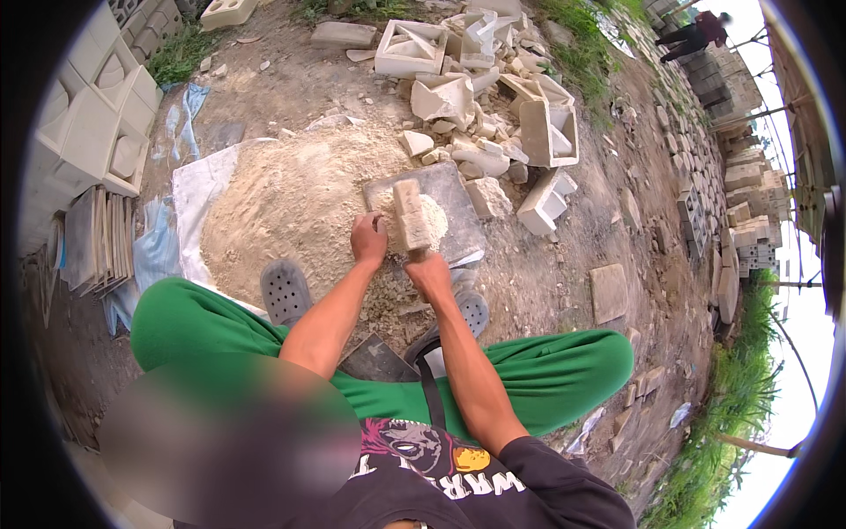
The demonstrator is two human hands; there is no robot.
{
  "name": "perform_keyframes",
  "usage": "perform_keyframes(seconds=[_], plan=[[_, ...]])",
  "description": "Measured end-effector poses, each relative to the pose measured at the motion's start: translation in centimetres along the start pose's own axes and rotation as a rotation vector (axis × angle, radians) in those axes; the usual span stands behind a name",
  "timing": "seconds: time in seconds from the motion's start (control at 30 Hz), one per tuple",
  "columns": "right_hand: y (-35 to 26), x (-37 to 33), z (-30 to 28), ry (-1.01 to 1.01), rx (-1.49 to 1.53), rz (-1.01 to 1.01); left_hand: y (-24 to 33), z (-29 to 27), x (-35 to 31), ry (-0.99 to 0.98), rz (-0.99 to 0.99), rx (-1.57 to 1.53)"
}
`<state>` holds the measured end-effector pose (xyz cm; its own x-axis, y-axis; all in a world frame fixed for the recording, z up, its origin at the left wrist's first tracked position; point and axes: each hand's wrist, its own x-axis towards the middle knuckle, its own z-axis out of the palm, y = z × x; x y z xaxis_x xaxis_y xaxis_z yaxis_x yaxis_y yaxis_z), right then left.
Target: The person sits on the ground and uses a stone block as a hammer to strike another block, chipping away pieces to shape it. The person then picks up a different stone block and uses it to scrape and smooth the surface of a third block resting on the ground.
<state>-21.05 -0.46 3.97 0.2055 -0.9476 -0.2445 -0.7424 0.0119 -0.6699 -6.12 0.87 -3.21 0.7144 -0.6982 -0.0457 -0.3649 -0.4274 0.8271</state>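
My right hand [429, 274] grips the short handle of a dusty, block-headed mallet [411, 214]. The mallet head lies over crushed pale material [434, 220] on a flat grey slab [460, 194]. Just left of the mallet, my left hand [369, 240] is low at the slab's edge with its fingers curled in; whether anything is inside them is hidden. A broad mound of pale crumbs and powder [282, 198] spreads to the left, on a white sheet [192, 187].
Broken pale blocks [445, 99] are heaped beyond the slab. Moulded blocks [92, 106] stand stacked at the left, above thin boards [86, 238]. A flat square tile [608, 294] lies at the right. Another person [701, 37] is far off at upper right.
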Motion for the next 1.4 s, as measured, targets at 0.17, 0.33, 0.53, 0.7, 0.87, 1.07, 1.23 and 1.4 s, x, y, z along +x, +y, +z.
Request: perform_keyframes(seconds=[0.17, 0.33, 0.53, 0.7, 0.87, 1.07, 1.23, 1.4], plan=[[0.5, 1.7, -0.6, -0.245, -0.044, 0.271, -0.6, 0.2, -2.0, 0.057, -0.027, -0.033], [0.1, 1.2, -4.5, -0.216, 0.207, 0.42, 0.3, 1.9, -5.0, 0.041, -0.396, -0.023], [-3.9, -2.6, -13.1, -0.075, 0.271, 0.451, 1.9, 4.1, -6.7, 0.057, -0.71, -0.08], [-5.4, -8.2, -18.0, -0.071, 0.498, 0.395, 3.8, 4.4, -7.1, -0.158, -0.765, -0.073], [-5.2, -8.0, -16.3, -0.007, 0.608, 0.368, 3.5, 5.4, -8.0, 0.019, -0.684, -0.132], [-4.9, -6.3, -14.0, 0.015, 0.635, 0.372, 3.5, 2.1, -7.1, 0.135, -0.488, -0.168], [-7.0, -4.4, -13.0, 0.009, 0.677, 0.284, 4.2, -2.1, -6.5, 0.213, -0.499, -0.218], [-9.6, -3.8, -11.0, -0.059, 0.686, 0.252, 3.5, -5.8, -3.1, 0.497, -0.35, -0.26]])
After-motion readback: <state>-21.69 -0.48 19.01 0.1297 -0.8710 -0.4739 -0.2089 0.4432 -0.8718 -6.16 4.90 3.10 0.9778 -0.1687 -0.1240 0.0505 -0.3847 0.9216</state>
